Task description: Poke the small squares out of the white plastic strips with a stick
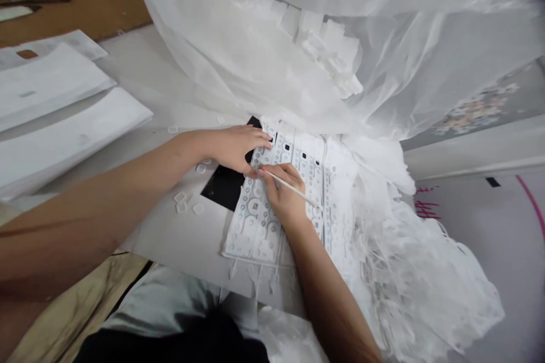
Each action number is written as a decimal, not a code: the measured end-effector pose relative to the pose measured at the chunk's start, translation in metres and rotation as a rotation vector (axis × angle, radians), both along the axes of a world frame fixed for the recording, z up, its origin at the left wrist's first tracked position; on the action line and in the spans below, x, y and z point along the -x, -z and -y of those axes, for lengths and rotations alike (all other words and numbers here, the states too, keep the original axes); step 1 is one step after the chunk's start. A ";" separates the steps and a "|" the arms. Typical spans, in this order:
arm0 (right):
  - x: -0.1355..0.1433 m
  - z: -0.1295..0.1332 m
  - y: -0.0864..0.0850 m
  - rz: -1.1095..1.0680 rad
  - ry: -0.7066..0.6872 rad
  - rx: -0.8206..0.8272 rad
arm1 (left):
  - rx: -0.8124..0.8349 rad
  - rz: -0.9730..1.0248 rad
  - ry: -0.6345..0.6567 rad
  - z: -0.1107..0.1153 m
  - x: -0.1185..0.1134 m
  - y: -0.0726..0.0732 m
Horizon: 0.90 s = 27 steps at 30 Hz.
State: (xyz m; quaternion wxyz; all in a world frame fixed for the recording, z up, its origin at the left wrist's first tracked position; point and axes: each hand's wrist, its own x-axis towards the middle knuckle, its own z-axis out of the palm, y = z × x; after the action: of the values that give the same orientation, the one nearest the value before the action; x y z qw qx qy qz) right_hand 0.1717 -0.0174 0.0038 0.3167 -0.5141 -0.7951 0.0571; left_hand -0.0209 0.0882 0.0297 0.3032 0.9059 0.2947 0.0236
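My right hand (286, 193) is closed around a thin white stick (293, 189), its tip end between thumb and fingers near the sheet. Beneath lies a white moulded sheet (259, 238) covered with rows of round and square raised shapes and a few small black squares. My left hand (238, 148) rests on the sheet's left edge with fingers spread, its thumb close to the stick's tip. A black flat piece (223, 188) shows partly under the sheet and my left hand. What exactly the stick touches is too small to make out.
Small clear square pieces (181, 202) lie scattered left of the sheet. Flat white stacks (63, 119) are at the far left. A large translucent plastic bag (272, 39) holding white pieces stands behind. A heap of white plastic sheets (417, 272) lies on the right.
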 end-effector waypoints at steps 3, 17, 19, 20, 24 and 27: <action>0.000 0.000 0.002 0.027 -0.012 -0.045 | 0.005 -0.041 -0.007 0.002 -0.002 -0.001; -0.031 -0.002 -0.008 -0.475 0.341 0.304 | -0.006 -0.049 0.021 0.000 0.000 0.004; -0.041 0.004 -0.009 -0.500 0.306 0.370 | 0.001 -0.049 0.009 0.000 0.000 0.003; -0.045 0.006 -0.009 -0.499 0.295 0.385 | 0.001 -0.048 0.007 0.000 0.000 0.003; -0.048 0.007 -0.006 -0.487 0.287 0.376 | -0.020 -0.062 0.006 -0.001 0.000 0.004; -0.045 0.005 -0.004 -0.477 0.285 0.368 | -0.025 -0.063 0.008 -0.001 0.000 0.005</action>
State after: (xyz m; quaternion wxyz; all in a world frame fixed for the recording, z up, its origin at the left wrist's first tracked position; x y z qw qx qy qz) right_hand 0.2162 -0.0226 0.0083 0.4006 -0.6407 -0.5952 0.2735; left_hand -0.0205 0.0896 0.0250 0.2826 0.9111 0.3000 -0.0025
